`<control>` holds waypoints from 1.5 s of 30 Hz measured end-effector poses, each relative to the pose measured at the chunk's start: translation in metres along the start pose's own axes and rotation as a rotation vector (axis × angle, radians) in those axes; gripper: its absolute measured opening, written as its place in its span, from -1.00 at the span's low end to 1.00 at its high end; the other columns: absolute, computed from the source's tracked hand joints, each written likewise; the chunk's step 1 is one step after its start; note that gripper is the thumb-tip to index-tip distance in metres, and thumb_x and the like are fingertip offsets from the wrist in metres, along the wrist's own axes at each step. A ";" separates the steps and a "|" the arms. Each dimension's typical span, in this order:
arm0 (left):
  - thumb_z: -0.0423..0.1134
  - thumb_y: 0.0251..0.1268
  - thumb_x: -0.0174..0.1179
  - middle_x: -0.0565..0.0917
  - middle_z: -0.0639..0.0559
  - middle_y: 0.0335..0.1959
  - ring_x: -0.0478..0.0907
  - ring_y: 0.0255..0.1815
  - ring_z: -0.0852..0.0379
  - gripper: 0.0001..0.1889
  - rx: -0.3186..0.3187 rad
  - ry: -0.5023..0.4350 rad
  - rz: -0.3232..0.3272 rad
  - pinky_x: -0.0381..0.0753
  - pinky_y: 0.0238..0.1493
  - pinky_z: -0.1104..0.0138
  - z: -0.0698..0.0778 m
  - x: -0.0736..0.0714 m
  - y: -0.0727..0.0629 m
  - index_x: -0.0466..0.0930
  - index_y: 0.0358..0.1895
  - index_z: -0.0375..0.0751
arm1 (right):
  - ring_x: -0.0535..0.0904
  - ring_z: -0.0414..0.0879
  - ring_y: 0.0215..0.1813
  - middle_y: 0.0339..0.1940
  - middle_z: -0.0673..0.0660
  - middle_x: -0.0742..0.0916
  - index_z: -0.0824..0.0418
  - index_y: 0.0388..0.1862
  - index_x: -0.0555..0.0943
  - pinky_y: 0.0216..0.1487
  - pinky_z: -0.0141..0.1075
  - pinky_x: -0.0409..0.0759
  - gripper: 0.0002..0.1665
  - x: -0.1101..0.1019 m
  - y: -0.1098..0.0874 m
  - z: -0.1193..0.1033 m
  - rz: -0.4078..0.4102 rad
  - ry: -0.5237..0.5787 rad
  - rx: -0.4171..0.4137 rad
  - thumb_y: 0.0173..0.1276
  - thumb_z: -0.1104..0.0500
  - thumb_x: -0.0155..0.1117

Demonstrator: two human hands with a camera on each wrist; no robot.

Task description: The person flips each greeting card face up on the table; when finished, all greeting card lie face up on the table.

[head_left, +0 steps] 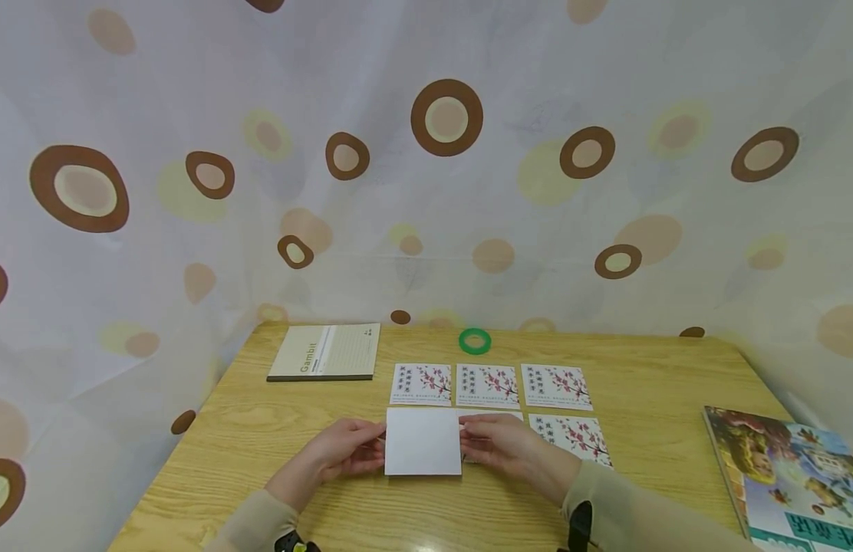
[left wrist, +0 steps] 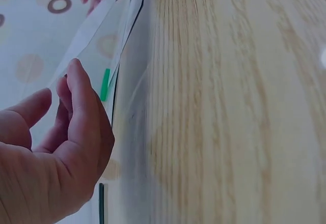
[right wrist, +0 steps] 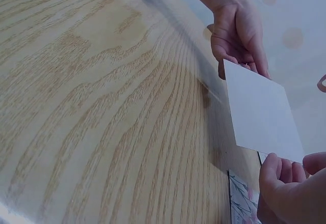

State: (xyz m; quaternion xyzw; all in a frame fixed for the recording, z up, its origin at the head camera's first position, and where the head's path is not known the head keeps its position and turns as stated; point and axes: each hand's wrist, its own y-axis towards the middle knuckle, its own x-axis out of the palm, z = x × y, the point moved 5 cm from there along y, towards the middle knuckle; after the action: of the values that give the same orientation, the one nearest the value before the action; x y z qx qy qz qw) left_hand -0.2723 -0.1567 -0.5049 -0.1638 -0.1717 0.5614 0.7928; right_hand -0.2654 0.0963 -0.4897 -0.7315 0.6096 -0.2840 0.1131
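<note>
A blank white square card (head_left: 423,441) is held up over the near middle of the table, between both hands. My left hand (head_left: 348,448) holds its left edge; in the left wrist view the thumb and fingers of the left hand (left wrist: 66,142) curve toward the card (left wrist: 91,25), seen nearly edge-on. On the opposite edge, my right hand (head_left: 509,448) pinches the card, thumb and fingertips at its border in the right wrist view. Just behind lie printed blossom cards, among them a left one (head_left: 421,384), a middle one (head_left: 488,386) and a right one (head_left: 556,386). Another blossom card (head_left: 571,438) lies nearer, beside a partly hidden card.
A notebook (head_left: 325,352) lies at the back left of the wooden table (head_left: 261,429). Behind the cards sits a green tape roll (head_left: 475,341). A colourful illustrated book (head_left: 795,479) rests at the right edge. Patterned cloth (head_left: 371,207) hangs around the table.
</note>
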 end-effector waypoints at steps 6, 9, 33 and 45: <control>-0.02 0.52 0.05 0.64 0.09 -0.52 0.61 -0.47 0.26 -0.55 -0.021 0.064 0.011 0.71 -0.34 0.39 0.002 0.002 -0.001 0.60 0.02 -0.41 | 0.65 -0.09 -0.17 -0.20 0.21 0.68 0.53 0.32 0.39 0.12 -0.19 0.67 -0.53 -0.002 -0.002 -0.004 0.021 -0.007 -0.012 0.49 0.37 0.04; 0.01 0.51 0.05 0.66 0.08 -0.52 0.62 -0.48 0.25 -0.53 -0.026 0.075 0.016 0.71 -0.35 0.40 0.004 0.003 -0.002 0.58 0.03 -0.42 | 0.65 -0.08 -0.16 -0.17 0.21 0.68 0.51 0.33 0.40 0.12 -0.18 0.67 -0.53 -0.002 -0.003 -0.006 0.023 -0.011 -0.020 0.49 0.35 0.06; -0.17 0.43 0.20 0.73 0.10 -0.33 0.62 -0.33 0.31 -0.56 0.104 0.098 0.034 0.67 -0.19 0.46 0.013 0.003 0.000 0.58 0.07 -0.58 | 0.70 -0.09 -0.11 -0.12 0.23 0.71 0.54 0.37 0.30 0.12 -0.28 0.66 -0.47 -0.005 -0.003 -0.004 -0.010 0.054 -0.094 0.52 0.31 0.06; -0.40 0.33 0.24 0.74 -0.02 -0.18 0.66 -0.30 0.26 -0.65 0.139 0.015 0.080 0.68 -0.23 0.46 0.012 0.005 0.001 0.57 0.11 -0.58 | 0.68 -0.17 -0.15 -0.11 0.20 0.70 0.58 0.38 0.29 0.04 -0.34 0.68 -0.44 -0.003 -0.002 -0.002 -0.018 0.006 -0.135 0.43 0.46 0.09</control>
State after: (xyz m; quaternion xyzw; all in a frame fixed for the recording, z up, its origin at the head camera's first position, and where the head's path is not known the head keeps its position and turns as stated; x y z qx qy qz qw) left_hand -0.2772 -0.1504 -0.4946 -0.1192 -0.1198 0.6020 0.7804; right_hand -0.2655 0.0997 -0.4877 -0.7421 0.6209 -0.2454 0.0591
